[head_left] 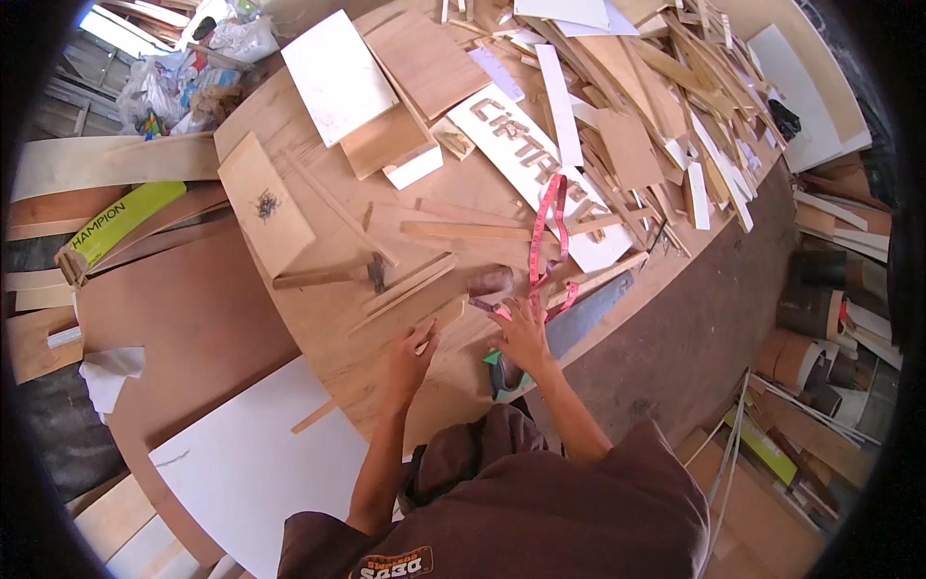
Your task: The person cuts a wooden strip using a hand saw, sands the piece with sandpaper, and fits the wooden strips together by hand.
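Note:
My left hand (413, 355) is closed on a short wooden strip (449, 313) above the plywood tabletop. To its right, my right hand (521, 336) has its fingers on a pink measuring tape (536, 253), which rises in a loop over the white board and trails beside the fingers. A handsaw (590, 311) lies under and right of this hand, its green and black handle (502, 372) near my wrist. A brownish cylindrical thing (490, 282) sits just beyond the fingertips. The hammer (374, 274) lies farther left, next to loose wooden strips (410, 289).
A white board with wooden letters (526, 145) lies beyond my hands. An open wooden box (391, 145) and a block with a pile of nails (267, 205) stand left. Heaped wood offcuts (666, 87) cover the far right. A white panel (260, 473) lies below the table's left edge.

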Demonstrator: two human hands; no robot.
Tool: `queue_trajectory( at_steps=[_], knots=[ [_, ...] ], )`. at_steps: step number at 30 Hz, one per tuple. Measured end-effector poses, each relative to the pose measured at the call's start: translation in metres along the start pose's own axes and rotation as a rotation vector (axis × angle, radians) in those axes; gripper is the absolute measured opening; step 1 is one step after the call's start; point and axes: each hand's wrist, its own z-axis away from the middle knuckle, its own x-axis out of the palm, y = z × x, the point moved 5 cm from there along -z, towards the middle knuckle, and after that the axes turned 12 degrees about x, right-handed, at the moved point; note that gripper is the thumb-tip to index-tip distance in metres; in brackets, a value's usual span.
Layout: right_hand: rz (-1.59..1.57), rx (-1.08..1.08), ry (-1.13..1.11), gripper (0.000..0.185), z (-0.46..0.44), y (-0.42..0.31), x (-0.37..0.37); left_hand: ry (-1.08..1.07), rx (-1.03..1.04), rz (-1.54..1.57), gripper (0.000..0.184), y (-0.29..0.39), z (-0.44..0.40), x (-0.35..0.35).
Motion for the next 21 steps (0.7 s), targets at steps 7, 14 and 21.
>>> queue_trajectory(
  at_steps=[7, 14, 21],
  knots=[
    [0.018, 0.04, 0.018, 0.024, 0.037, 0.02, 0.045, -0.069, 0.061, 0.065, 0.032, 0.002, 0.051, 0.008],
    [0.014, 0.114, 0.169, 0.046, 0.087, 0.003, 0.036, -0.059, 0.14, 0.079, 0.033, 0.016, 0.094, -0.001],
    [-0.054, 0.197, 0.16, 0.044, 0.124, 0.043, 0.003, -0.008, 0.175, 0.126, 0.033, 0.002, 0.124, 0.023]
  ],
)
